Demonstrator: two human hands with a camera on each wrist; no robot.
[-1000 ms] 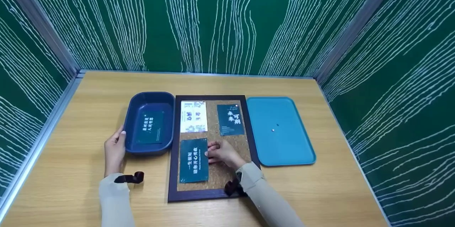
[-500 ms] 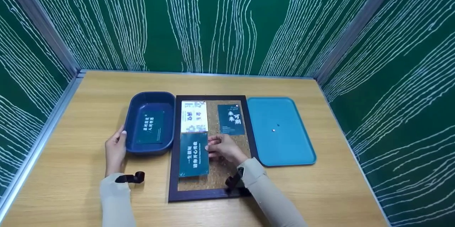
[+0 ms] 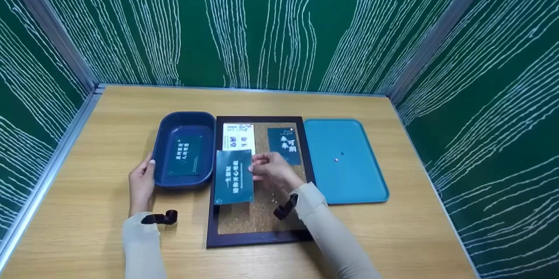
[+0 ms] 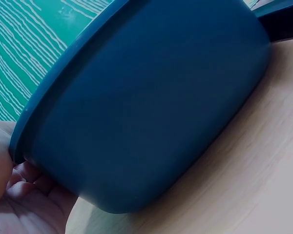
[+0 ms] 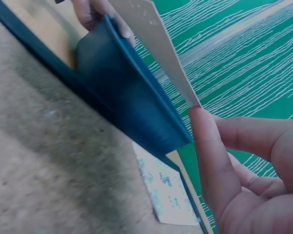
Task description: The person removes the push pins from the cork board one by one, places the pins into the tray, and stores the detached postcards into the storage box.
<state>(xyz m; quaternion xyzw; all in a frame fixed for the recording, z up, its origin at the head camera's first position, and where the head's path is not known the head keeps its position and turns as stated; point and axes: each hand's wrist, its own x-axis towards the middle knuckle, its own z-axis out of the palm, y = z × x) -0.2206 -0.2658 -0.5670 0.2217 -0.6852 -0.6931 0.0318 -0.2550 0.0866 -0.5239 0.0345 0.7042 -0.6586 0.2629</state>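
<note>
A dark green card with white writing (image 3: 234,177) is pinched at its right edge by my right hand (image 3: 276,170), raised above the corkboard (image 3: 249,222). In the right wrist view the thumb and fingers of my right hand (image 5: 234,165) grip the corner of the card (image 5: 158,44). My left hand (image 3: 142,183) holds the left rim of the dark blue bin (image 3: 159,152), inside which lies another green card (image 3: 185,155). The left wrist view shows my left hand (image 4: 27,195) with the thumb over the rim of the bin (image 4: 136,107) and fingers below.
A white card (image 3: 238,137), partly covered by the held card, and a green card (image 3: 284,146) lie on the upper corkboard. Right of the board's dark frame is a light blue tray (image 3: 349,183) with two tiny pieces on it. Green patterned walls stand around the wooden table (image 3: 393,239).
The right hand has lifted the green card off the lower left of the corkboard and moved it away from me and slightly left. The left hand has stayed at the bin.
</note>
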